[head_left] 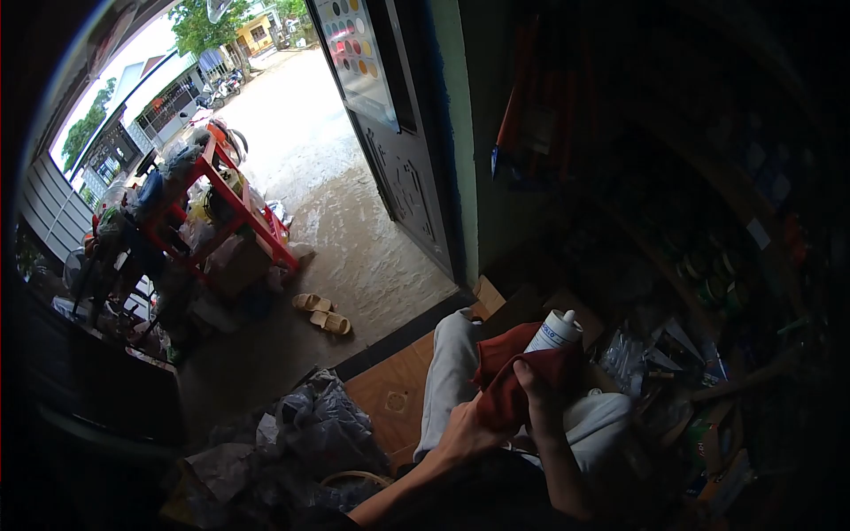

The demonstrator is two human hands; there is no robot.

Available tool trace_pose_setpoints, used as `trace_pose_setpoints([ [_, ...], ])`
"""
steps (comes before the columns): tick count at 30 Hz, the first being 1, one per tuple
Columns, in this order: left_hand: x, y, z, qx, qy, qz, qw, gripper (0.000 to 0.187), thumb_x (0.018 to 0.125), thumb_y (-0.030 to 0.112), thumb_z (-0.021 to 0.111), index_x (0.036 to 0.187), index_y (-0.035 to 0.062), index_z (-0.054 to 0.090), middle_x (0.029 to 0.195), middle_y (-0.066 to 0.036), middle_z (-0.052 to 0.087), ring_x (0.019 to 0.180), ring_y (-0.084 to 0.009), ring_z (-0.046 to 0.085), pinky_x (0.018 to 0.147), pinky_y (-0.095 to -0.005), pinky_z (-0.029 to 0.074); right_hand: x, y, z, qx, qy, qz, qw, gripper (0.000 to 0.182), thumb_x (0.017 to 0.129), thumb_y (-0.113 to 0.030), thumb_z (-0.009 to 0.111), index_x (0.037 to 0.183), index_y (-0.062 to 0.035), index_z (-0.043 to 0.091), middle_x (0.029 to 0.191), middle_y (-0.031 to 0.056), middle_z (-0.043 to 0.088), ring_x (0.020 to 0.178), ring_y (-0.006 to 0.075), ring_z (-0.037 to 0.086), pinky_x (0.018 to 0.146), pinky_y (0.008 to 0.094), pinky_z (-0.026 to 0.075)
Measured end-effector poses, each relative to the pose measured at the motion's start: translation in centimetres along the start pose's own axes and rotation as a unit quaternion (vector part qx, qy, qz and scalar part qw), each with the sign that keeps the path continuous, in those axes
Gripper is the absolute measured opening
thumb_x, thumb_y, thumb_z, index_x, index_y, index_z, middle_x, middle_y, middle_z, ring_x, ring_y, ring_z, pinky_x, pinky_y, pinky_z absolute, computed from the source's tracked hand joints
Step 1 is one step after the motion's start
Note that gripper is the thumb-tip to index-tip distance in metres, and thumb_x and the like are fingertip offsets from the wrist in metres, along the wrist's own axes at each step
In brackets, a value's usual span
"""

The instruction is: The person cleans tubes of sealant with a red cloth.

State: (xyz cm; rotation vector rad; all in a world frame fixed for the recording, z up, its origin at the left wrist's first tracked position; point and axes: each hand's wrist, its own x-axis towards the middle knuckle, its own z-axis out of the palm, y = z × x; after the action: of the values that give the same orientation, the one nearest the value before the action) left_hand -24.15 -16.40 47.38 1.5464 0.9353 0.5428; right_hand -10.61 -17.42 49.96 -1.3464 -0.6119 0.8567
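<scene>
A white cartridge [555,331] with blue lettering and a nozzle at its upper end, like a sealant tube, pokes out of a dark red cloth [505,394]. The cloth is wrapped round its lower part, which is hidden. My right hand [542,398] is closed round the cloth and the cartridge, thumb lying along the near side. Lower and to the left, my left hand [469,429] grips the bunched cloth with its fingers closed. Both hands are above my lap, over light grey trousers [447,372].
Crumpled plastic bags [323,411] lie left of my legs. Packets [624,358] and boxes crowd the dark right side. An open door [416,177] leads outside, where tan sandals [323,314] lie near a loaded red rack [243,212].
</scene>
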Motion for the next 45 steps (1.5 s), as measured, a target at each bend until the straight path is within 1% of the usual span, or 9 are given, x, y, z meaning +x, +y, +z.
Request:
trace_pose_setpoints([
  [6,0.1,-1.0,-1.4,0.06,-0.096,0.139,0.984,0.056,0.079,0.018,0.077,0.126,-0.0029,0.052,0.112,-0.017,0.066,0.104,-0.0253,0.066,0.089,-0.0359,0.051,0.6,2.8,-3.5,-0.142,-0.053,-0.079,0.985,0.091,0.073,-0.034,0.084,0.139,0.0013,0.031,0.126,0.0168,0.045,0.115,0.0288,0.051,0.099,0.0425,0.043],
  [9,1.2,1.2,-4.1,0.0,-0.024,0.111,0.994,0.064,0.085,0.026,0.071,0.136,-0.0017,0.044,0.134,-0.02,0.055,0.121,-0.0289,0.057,0.102,-0.0404,0.043,1.8,1.6,-5.3,-0.272,-0.136,-0.301,0.904,0.08,0.072,-0.036,0.083,0.131,-0.0024,0.041,0.114,0.0188,0.054,0.102,0.0349,0.059,0.087,0.0432,0.05],
  [13,2.9,5.3,-4.1,-0.233,0.063,0.207,0.948,0.079,0.09,0.04,0.065,0.147,0.0012,0.026,0.147,-0.025,0.041,0.134,-0.0323,0.046,0.11,-0.0433,0.035,0.3,-0.1,-4.4,-0.289,-0.284,-0.147,0.902,0.075,0.07,-0.037,0.082,0.126,-0.0031,0.047,0.085,0.0165,0.064,0.076,0.0335,0.069,0.066,0.0411,0.056],
  [14,3.2,6.8,-3.0,-0.25,0.105,0.212,0.939,0.061,0.092,0.038,0.064,0.133,-0.0035,0.046,0.121,-0.024,0.061,0.111,-0.028,0.062,0.099,-0.0392,0.045,-0.3,-0.7,-4.0,-0.253,-0.324,-0.07,0.909,0.073,0.071,-0.037,0.081,0.125,-0.0026,0.046,0.079,0.0161,0.064,0.072,0.0336,0.069,0.064,0.04,0.056],
  [17,3.7,6.0,-3.3,-0.209,0.137,0.118,0.961,0.039,0.097,0.022,0.059,0.067,-0.0018,0.059,0.054,-0.004,0.054,0.048,-0.0104,0.051,0.05,-0.0262,0.045,-1.7,0.2,-2.9,-0.265,-0.337,0.002,0.903,0.067,0.073,-0.035,0.078,0.123,-0.0028,0.047,0.078,0.0156,0.065,0.07,0.032,0.07,0.059,0.0372,0.056],
  [25,4.3,7.4,-5.7,-0.331,0.163,0.15,0.917,0.046,0.098,0.025,0.054,0.057,0.0061,0.046,0.042,-0.004,0.039,0.044,-0.0189,0.054,0.043,-0.0329,0.046,-4.0,4.0,-2.8,-0.244,-0.385,-0.082,0.886,0.064,0.075,-0.036,0.077,0.122,-0.0034,0.047,0.081,0.0156,0.065,0.069,0.0309,0.07,0.057,0.0369,0.056],
  [34,5.3,6.9,-3.3,-0.417,-0.122,0.334,0.837,0.036,0.098,0.013,0.053,0.065,-0.0003,0.053,0.06,-0.012,0.056,0.051,-0.0167,0.053,0.048,-0.0312,0.043,-1.7,2.1,-5.3,-0.265,-0.407,-0.084,0.87,0.061,0.078,-0.037,0.076,0.121,-0.0041,0.048,0.084,0.0156,0.065,0.068,0.0296,0.07,0.056,0.0364,0.056],
  [40,6.2,6.4,-3.5,-0.345,-0.048,0.239,0.906,0.037,0.099,0.019,0.053,0.066,0.0005,0.049,0.054,-0.014,0.051,0.045,-0.0201,0.051,0.043,-0.0324,0.042,-0.7,1.9,-5.9,-0.267,-0.425,-0.072,0.862,0.059,0.079,-0.037,0.075,0.12,-0.0045,0.049,0.086,0.0156,0.065,0.068,0.0287,0.07,0.055,0.0362,0.056],
  [45,7.0,7.5,-7.4,-0.459,0.067,0.243,0.852,0.042,0.1,0.022,0.049,0.062,0.0039,0.049,0.048,-0.005,0.044,0.044,-0.0193,0.049,0.044,-0.0335,0.044,-0.7,2.4,-5.5,-0.273,-0.424,-0.101,0.857,0.057,0.08,-0.037,0.075,0.119,-0.0049,0.049,0.088,0.0156,0.065,0.067,0.028,0.07,0.054,0.0359,0.056],
])
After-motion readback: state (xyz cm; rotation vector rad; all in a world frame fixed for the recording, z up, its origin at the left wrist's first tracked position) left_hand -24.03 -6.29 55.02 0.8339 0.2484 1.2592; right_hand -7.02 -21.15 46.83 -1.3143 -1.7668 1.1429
